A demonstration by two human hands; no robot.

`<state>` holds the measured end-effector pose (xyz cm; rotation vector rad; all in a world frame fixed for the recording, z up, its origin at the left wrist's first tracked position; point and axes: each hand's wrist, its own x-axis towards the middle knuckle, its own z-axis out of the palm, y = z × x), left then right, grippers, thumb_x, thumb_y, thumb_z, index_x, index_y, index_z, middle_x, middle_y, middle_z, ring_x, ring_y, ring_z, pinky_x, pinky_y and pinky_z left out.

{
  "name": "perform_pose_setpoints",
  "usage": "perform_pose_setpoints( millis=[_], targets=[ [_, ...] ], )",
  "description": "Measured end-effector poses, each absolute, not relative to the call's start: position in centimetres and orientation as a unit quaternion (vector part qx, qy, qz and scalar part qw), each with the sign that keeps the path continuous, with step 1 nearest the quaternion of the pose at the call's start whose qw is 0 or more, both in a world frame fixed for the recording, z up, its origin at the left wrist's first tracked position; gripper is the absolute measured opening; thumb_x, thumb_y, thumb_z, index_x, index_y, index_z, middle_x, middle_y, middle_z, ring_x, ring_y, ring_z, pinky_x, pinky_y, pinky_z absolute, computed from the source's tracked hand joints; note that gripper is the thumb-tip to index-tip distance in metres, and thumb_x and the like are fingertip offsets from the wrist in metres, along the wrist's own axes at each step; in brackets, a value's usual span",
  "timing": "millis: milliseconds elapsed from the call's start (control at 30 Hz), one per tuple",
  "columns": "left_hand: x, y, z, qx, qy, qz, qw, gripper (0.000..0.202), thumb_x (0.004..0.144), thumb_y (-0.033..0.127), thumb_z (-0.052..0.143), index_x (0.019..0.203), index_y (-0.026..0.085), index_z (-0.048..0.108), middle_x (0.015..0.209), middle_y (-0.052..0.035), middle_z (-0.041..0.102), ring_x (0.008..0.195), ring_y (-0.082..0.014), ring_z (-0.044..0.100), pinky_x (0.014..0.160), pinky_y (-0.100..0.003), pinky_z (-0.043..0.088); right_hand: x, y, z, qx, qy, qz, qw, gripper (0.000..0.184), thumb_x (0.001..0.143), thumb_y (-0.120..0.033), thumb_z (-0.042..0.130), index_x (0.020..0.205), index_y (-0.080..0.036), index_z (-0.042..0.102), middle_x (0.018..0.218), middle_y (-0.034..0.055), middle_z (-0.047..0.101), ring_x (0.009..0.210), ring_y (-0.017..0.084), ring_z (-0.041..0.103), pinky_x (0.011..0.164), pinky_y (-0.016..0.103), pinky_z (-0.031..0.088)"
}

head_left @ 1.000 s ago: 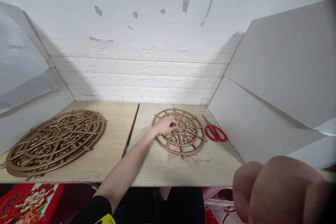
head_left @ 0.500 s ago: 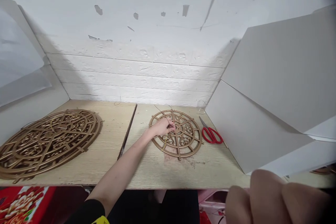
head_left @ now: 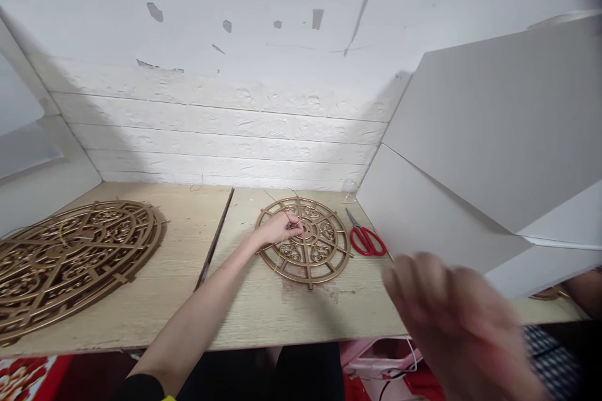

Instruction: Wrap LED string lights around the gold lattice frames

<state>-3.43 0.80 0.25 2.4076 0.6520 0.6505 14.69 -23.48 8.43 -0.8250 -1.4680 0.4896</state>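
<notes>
A round gold lattice panel (head_left: 310, 281) with scrollwork lies flat on the table. My left hand (head_left: 281, 227) rests over its left half, thumb and fingers pinched near the hub. A thin thread (head_left: 277, 205) runs from these fingers toward the panel's far edge, and a yellow strand hangs just below the hand. My right hand (head_left: 461, 313) is raised close to the camera at the lower right, its fingers curled and blurred. Whatever it may hold is hidden. Red-handled scissors (head_left: 368, 242) lie beside the panel's right edge.
Several similar gold panels (head_left: 136, 250) are stacked at the left. White boards (head_left: 451, 200) stand on the right, with another at the far left. A white wall closes off the back. Part of another person's arm (head_left: 586, 291) shows at the right edge.
My right hand has risen and moved slightly left, its back now showing. My left hand stays pinched over the panel. The whole view has shifted a little to the right.
</notes>
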Motion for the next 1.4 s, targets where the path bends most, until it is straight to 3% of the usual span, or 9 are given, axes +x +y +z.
perform_pose_setpoints(
  millis=[133,267,500,667,800,1033,1200,1300,1400],
  targets=[
    [-3.5,0.1,1.6,0.852,0.268,0.293,0.340,0.017,0.079,0.031,0.060,0.081,0.016,0.068,0.084,-0.0053,0.068,0.080,-0.0167,0.059,0.074,-0.028,0.043,13.8,-16.4,6.0,-0.424,-0.572,0.270,0.648,0.015,0.077,-0.034,0.068,0.073,-0.022,0.061,0.072,0.0027,0.055,0.069,0.016,0.051,0.061,0.029,0.041],
    [-3.7,0.0,2.2,0.829,0.288,0.335,0.342,0.023,0.079,0.037,0.059,0.080,0.016,0.067,0.084,-0.0046,0.068,0.078,-0.0166,0.060,0.073,-0.028,0.044,13.4,-9.9,3.2,-0.495,-0.541,0.282,0.618,0.027,0.080,-0.041,0.060,0.068,-0.017,0.060,0.064,0.0014,0.055,0.062,0.015,0.050,0.058,0.027,0.038],
    [-3.6,0.7,1.5,0.772,0.333,0.384,0.381,0.022,0.076,0.037,0.061,0.080,0.017,0.067,0.086,-0.0051,0.069,0.085,-0.0195,0.061,0.075,-0.030,0.046,12.6,-4.0,0.5,-0.458,-0.751,0.213,0.425,0.013,0.077,-0.026,0.060,0.084,-0.018,0.069,0.086,0.0050,0.066,0.077,0.019,0.056,0.072,0.030,0.041],
    [-3.1,-0.1,1.8,0.710,0.370,0.404,0.443,0.027,0.071,0.041,0.065,0.080,0.016,0.065,0.083,-0.0045,0.066,0.067,-0.0140,0.057,0.056,-0.023,0.043,12.0,-3.9,-1.2,-0.459,-0.733,0.201,0.460,0.019,0.082,-0.028,0.055,0.070,-0.019,0.067,0.072,0.0032,0.063,0.068,0.017,0.054,0.066,0.028,0.040],
    [-3.0,-0.8,2.3,0.653,0.368,0.397,0.529,0.033,0.069,0.046,0.068,0.080,0.015,0.062,0.073,-0.0018,0.060,0.049,-0.0069,0.045,0.041,-0.018,0.030,12.0,-4.5,-1.4,-0.464,-0.674,0.261,0.513,0.018,0.079,-0.035,0.059,0.080,-0.020,0.070,0.073,0.0033,0.066,0.066,0.018,0.055,0.061,0.027,0.041],
    [-2.9,-0.9,2.8,0.538,0.311,0.416,0.664,0.034,0.063,0.039,0.075,0.079,0.014,0.056,0.062,0.0019,0.052,0.043,-0.0025,0.039,0.038,-0.015,0.024,11.8,-4.6,-1.3,-0.446,-0.616,0.357,0.543,0.022,0.075,-0.041,0.064,0.081,-0.020,0.070,0.070,0.0018,0.065,0.059,0.016,0.054,0.057,0.026,0.042],
    [-3.6,-1.0,4.2,0.497,0.291,0.458,0.678,0.033,0.066,0.038,0.073,0.079,0.015,0.053,0.056,0.0043,0.046,0.038,-0.0011,0.032,0.035,-0.015,0.018,11.7,-4.9,-0.9,-0.447,-0.598,0.371,0.552,0.026,0.075,-0.044,0.064,0.076,-0.019,0.068,0.067,0.0015,0.064,0.056,0.015,0.053,0.056,0.026,0.042],
    [-3.9,-1.0,4.4,0.480,0.273,0.481,0.681,0.039,0.064,0.033,0.076,0.091,0.016,0.054,0.063,0.0028,0.052,0.041,-0.0010,0.035,0.036,-0.014,0.020,11.8,-4.9,-0.6,-0.443,-0.575,0.390,0.567,0.027,0.073,-0.045,0.065,0.076,-0.018,0.068,0.067,0.0015,0.064,0.056,0.014,0.053,0.056,0.026,0.042],
    [-3.7,-1.1,3.8,0.505,0.295,0.466,0.664,0.061,0.063,0.030,0.077,0.115,0.019,0.046,0.077,-0.0006,0.061,0.045,-0.0023,0.041,0.040,-0.015,0.027,12.1,-4.6,-0.7,-0.436,-0.549,0.405,0.587,0.028,0.071,-0.044,0.067,0.077,-0.017,0.069,0.070,0.0020,0.066,0.057,0.014,0.054,0.057,0.026,0.043]
  ],
)
